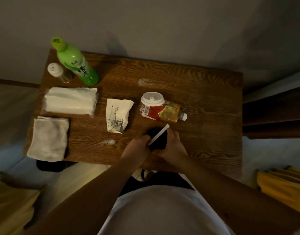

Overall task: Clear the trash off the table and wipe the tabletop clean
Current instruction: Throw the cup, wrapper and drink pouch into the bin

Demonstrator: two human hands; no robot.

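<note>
Two bottles: green (77, 65) upright, crushed (162, 111) lying. One shaker (56, 71), one tissue pack (69, 102), one cloth (48, 138), one paper cup (118, 116), one lid (151, 98), one desk (205, 92).

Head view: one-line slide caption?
Both hands grip a black bag over a wooden table littered with trash.

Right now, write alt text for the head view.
Both hands, left hand and right hand, hold a black bag with a white strip over a wooden table. Nearby lie a crushed bottle, paper cup, cloth and tissues.
</note>
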